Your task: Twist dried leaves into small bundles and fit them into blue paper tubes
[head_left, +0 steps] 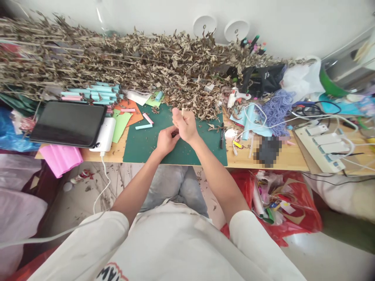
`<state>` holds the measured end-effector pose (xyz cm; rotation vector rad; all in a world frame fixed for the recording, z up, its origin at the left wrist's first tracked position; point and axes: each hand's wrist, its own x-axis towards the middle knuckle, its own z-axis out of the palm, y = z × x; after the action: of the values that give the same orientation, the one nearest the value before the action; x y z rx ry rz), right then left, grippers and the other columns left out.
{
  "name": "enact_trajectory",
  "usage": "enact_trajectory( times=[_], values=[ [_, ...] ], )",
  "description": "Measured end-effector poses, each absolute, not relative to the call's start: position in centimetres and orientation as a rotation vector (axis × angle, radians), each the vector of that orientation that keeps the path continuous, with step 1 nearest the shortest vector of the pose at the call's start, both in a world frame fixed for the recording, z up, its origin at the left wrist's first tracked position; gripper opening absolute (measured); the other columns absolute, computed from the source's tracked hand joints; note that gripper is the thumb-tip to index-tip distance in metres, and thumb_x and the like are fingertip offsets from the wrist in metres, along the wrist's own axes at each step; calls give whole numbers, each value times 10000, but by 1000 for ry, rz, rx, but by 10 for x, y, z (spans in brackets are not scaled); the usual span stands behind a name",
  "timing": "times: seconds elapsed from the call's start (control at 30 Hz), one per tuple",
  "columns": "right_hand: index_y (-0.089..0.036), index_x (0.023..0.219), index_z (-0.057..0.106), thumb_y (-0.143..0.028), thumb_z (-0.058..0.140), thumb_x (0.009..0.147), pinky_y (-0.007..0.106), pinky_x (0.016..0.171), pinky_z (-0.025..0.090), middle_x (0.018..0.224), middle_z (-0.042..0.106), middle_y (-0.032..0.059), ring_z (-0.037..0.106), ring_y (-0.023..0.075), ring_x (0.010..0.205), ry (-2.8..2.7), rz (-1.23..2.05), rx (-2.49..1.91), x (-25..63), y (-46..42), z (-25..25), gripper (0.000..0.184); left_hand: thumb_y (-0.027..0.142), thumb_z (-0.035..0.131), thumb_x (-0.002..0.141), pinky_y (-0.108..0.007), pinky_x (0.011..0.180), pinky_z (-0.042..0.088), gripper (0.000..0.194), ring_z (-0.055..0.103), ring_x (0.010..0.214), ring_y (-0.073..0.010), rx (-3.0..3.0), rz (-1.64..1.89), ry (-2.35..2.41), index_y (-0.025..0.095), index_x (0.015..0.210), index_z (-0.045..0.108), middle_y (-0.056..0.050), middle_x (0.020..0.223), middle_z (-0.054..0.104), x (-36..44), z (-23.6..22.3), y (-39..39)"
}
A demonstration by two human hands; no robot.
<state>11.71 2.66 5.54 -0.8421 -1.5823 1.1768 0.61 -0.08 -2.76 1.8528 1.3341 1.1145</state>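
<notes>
Above the dark green cutting mat (140, 146), my two hands meet. My right hand (186, 125) is closed in a fist with the thumb uppermost; a small pale tip shows by the thumb, too little of it to name. Just below and to its left, my left hand (167, 141) is curled, its fingertips pressed in against the right hand and partly hidden. Left of the hands lie a light blue paper roll (144, 127) and a pink-and-white roll (148, 118). Dried leaves (205, 103) are heaped right behind my hands.
Long dried stalks (117, 58) fill the table's back. At left are a black tablet (68, 123), a white power bank (105, 134) and stacked paper rolls (102, 93). To the right are a glue gun (238, 96), a black pen (222, 136), purple yarn (277, 109) and a power strip (320, 146).
</notes>
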Motion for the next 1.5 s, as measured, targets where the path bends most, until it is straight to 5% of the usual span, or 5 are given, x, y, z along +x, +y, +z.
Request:
enact_trajectory(
  times=[0.5, 0.63, 0.83, 1.03, 1.5],
  values=[
    [-238, 814, 553, -661, 178, 988, 306, 658, 497, 801, 513, 31, 580, 153, 737, -898, 360, -1038, 199, -4, 71, 591, 275, 686, 866, -305, 827, 568, 127, 698, 864, -171, 1810, 1169, 1327, 198, 963, 713, -51, 986, 755, 6, -23, -7],
    [-232, 911, 622, -658, 348, 964, 237, 438, 327, 548, 372, -64, 378, 103, 445, -982, 601, -1146, 223, -30, 23, 510, 296, 642, 913, -335, 888, 573, 144, 694, 965, -187, 1859, 1283, 1312, 202, 1003, 704, -74, 1042, 744, 5, -18, -12],
    [-225, 976, 601, -549, 576, 886, 239, 513, 480, 630, 578, -47, 570, 123, 556, -974, 912, -1282, 226, -52, -13, 337, 336, 666, 897, -291, 804, 607, 193, 683, 888, -160, 1800, 1306, 1293, 194, 1024, 695, -62, 1004, 708, -1, -13, -9],
    [-218, 1067, 629, -493, 612, 867, 201, 452, 353, 608, 541, -70, 478, 86, 493, -1083, 874, -1347, 234, -49, -14, 341, 276, 624, 910, -303, 783, 571, 221, 653, 832, -171, 2021, 1107, 1436, 193, 1095, 711, -73, 998, 705, -25, -2, 0],
    [-187, 787, 720, -394, 773, 743, 313, 682, 579, 744, 730, 29, 698, 174, 689, -1074, 711, -1423, 232, -57, -27, 219, 110, 604, 800, -346, 810, 542, 304, 648, 832, -206, 2028, 969, 1614, 179, 1095, 638, -89, 994, 701, -48, -20, 11]
  ],
)
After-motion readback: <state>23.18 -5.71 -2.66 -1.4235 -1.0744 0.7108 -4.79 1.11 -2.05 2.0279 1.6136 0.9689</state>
